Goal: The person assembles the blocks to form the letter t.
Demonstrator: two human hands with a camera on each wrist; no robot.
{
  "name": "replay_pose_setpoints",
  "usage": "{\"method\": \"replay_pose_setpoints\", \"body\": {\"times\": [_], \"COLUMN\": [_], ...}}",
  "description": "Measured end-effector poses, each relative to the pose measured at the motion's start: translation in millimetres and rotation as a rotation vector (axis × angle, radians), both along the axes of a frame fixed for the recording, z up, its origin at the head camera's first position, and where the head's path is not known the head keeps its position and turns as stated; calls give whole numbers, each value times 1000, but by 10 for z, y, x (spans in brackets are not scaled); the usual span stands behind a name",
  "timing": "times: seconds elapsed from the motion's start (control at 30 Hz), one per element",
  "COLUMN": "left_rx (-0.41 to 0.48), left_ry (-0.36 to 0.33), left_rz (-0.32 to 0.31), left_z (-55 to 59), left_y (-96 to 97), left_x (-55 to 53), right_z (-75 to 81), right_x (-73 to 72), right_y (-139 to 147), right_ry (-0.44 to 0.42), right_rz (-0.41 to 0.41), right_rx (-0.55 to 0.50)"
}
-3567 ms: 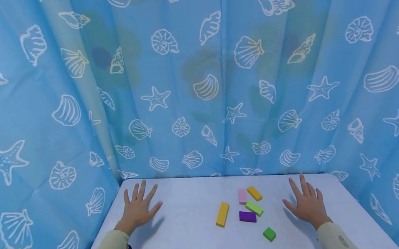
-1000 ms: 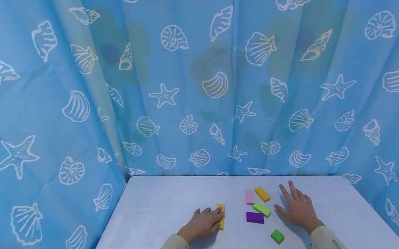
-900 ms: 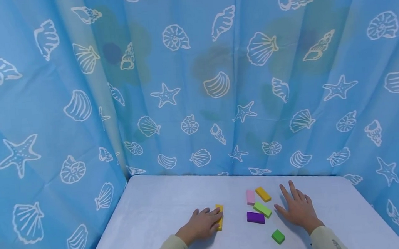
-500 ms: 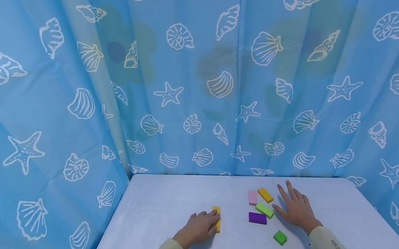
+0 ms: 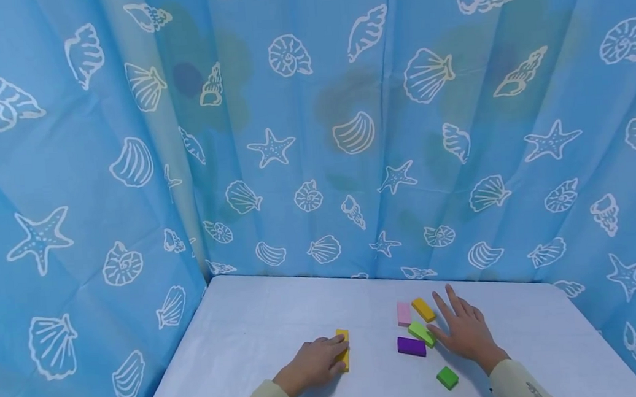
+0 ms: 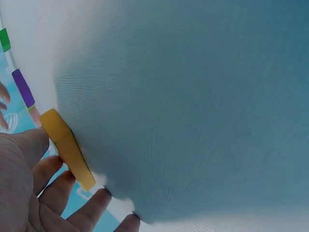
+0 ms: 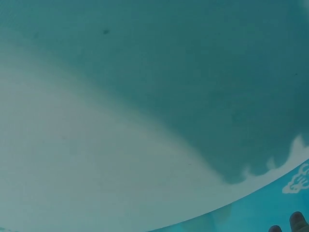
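Observation:
My left hand (image 5: 313,363) holds a long yellow block (image 6: 72,159) on the table, its thumb and fingertips on it in the left wrist view. To the right lies a group of blocks: pink (image 5: 403,313), a shorter yellow one (image 5: 423,309), light green (image 5: 420,334) and purple (image 5: 411,347). A small green block (image 5: 447,377) sits nearer to me. My right hand (image 5: 468,334) hovers beside the group with fingers spread, the thumb tip right at the light green block's edge. In the right wrist view only fingertips (image 7: 298,223) show.
A white-topped table (image 5: 259,313) carries everything. Blue curtains (image 5: 293,163) with white shell and starfish prints stand behind it and along both sides. A shadow (image 7: 217,96) covers much of the table in the right wrist view.
My left hand came from the table's left side onto the long yellow block and has slid it left, away from the group. My right hand has moved left to the light green block.

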State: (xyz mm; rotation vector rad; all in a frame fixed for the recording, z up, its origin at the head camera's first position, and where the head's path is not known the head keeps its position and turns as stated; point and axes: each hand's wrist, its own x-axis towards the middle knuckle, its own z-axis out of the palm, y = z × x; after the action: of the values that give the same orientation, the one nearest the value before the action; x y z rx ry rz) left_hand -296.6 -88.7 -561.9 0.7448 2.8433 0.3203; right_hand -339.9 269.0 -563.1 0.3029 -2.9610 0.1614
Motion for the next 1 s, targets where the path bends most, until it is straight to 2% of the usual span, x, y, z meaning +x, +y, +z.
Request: {"method": "replay_pose_setpoints", "body": {"times": [0.37, 0.7, 1.0], "left_rx": [5, -17, -9], "left_ry": [17, 19, 26], "left_rz": [-12, -7, -14], "left_z": [21, 22, 0], "left_y": [-27, -35, -35], "left_x": [18, 42, 50], "right_z": [17, 36, 87], "right_x": [-11, 53, 106], "right_y": [-145, -293, -425], "right_ry": [30, 43, -25], "right_rz": [68, 145, 148], "right_rx": [-7, -5, -16]}}
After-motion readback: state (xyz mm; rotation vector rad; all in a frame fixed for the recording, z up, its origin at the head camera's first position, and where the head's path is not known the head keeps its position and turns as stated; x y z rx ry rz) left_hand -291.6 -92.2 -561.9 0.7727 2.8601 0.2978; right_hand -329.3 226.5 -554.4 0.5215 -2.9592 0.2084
